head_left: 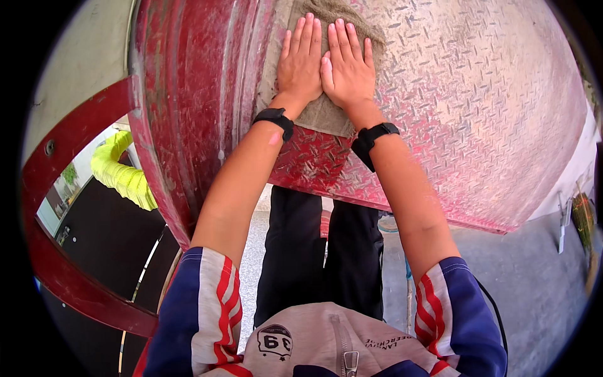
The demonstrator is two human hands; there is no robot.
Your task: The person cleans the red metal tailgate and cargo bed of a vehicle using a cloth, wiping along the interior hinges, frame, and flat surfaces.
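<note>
Side by side, my two hands lie flat on a worn brown-grey cloth (326, 119) spread over a metal tread plate (465, 107). My left hand (300, 66) has its fingers stretched out and close together, pointing away from me. Beside it, my right hand (348, 66) lies palm down in the same way, its thumb touching the left hand. Neither hand grips anything. The plate is red near its front edge and worn to bare, dusty metal farther off. Each wrist wears a black strap.
A ridged red metal side panel (195, 94) rises left of the plate, with a curved red bar (69, 283) beyond it. A yellow-green ribbed tube (122, 169) shows through the gap. At right, a broom (584, 220) stands over the grey floor (521, 270).
</note>
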